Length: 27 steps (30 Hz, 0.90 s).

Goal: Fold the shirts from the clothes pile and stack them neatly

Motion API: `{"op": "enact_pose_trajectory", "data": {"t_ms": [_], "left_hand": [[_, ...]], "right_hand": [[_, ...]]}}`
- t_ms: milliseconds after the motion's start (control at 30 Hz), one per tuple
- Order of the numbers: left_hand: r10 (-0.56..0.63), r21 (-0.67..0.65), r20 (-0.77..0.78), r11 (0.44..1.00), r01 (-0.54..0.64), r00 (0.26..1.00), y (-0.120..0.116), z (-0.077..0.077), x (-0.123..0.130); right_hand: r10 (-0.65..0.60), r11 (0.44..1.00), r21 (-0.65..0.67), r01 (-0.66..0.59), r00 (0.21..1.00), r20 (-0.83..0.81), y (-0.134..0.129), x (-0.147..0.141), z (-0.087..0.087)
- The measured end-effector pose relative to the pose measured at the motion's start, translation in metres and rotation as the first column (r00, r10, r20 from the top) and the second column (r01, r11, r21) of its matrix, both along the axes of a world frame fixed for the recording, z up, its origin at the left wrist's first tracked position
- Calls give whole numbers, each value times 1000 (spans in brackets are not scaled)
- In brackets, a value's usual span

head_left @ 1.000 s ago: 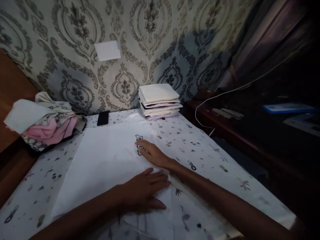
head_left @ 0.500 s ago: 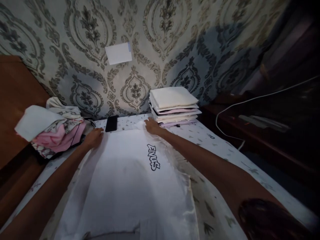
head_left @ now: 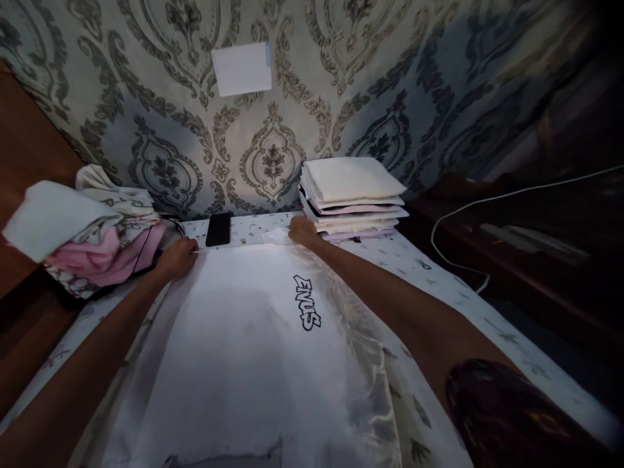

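A white garment [head_left: 244,338] with dark outlined lettering lies spread over the patterned sheet, its far edge toward the wall. At its far left corner my left hand [head_left: 179,258] is closed, gripping the cloth. My right hand [head_left: 302,231] is closed on the far right part of the same garment, beside a stack of folded cloths [head_left: 353,182]. Between the two hands the far edge runs nearly straight. Sheer, wrinkled fabric shows along the garment's right side.
A black phone [head_left: 218,230] lies beyond the garment near the wall. Crumpled clothes [head_left: 102,240] are heaped at the left. A white cable [head_left: 439,221] hangs over dark furniture at the right. White paper [head_left: 242,69] is on the wall.
The view has tilted down and shifted slightly. My right hand's fingers, spread apart before, are now curled in on the cloth; my left hand has also closed more tightly at the garment's corner.
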<state>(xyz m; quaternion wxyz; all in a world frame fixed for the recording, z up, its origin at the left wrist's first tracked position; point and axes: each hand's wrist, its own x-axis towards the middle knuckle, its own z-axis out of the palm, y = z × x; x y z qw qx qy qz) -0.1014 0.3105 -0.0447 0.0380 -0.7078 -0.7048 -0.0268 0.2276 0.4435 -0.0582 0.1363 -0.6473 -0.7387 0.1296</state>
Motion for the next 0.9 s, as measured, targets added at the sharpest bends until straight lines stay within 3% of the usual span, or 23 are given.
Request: {"op": "enact_pose_trajectory", "data": {"t_ms": [167, 367, 533, 633, 733, 900], "left_hand": [[125, 63, 69, 990, -129, 990, -28, 18, 12], [39, 101, 57, 994, -45, 998, -73, 40, 20], [32, 85, 26, 996, -34, 999, -120, 26, 22], [27, 58, -32, 998, -25, 999, -139, 11, 22], [4, 18, -60, 1000, -3, 998, -146, 1, 22], [-1, 71, -46, 997, 5, 999, -148, 2, 22]], "right_hand": [[75, 992, 104, -66, 993, -86, -32, 17, 22], [309, 917, 337, -216, 916, -254, -99, 63, 45], [498, 848, 365, -383, 811, -306, -167, 97, 21], [609, 772, 370, -517, 768, -197, -199, 109, -4], [661, 704, 387, -596, 749, -49, -215, 115, -21], [624, 729, 449, -517, 771, -125, -220, 121, -21]]}}
